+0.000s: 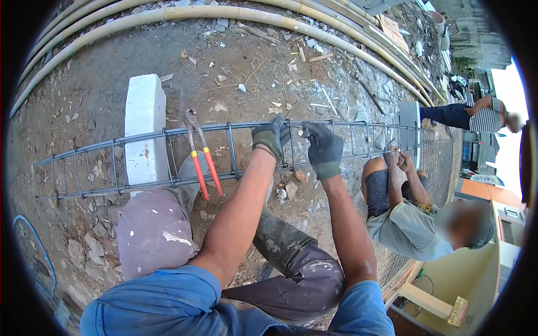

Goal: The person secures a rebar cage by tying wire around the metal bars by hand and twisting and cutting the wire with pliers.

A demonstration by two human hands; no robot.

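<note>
A long rebar cage (231, 151) with square stirrups runs across the view in front of me. My left hand (270, 137), in a dark glove with a green cuff, is closed around the cage's upper bar beside a stirrup. Just to its right, my right hand (325, 150), gloved the same way, hovers over the cage. Its fingers are curled in a pinch, slightly blurred, and what they hold is too small to make out. Pincers (200, 151) with red and yellow handles lie across the bars, left of my left hand.
A white block (144, 131) supports the cage at left; another pale block (409, 126) stands toward its right end. A co-worker (414, 218) crouches at right, hands at the cage. Another person (476, 115) stands beyond. Bamboo poles (224, 12) lie along the top; rubble covers the ground.
</note>
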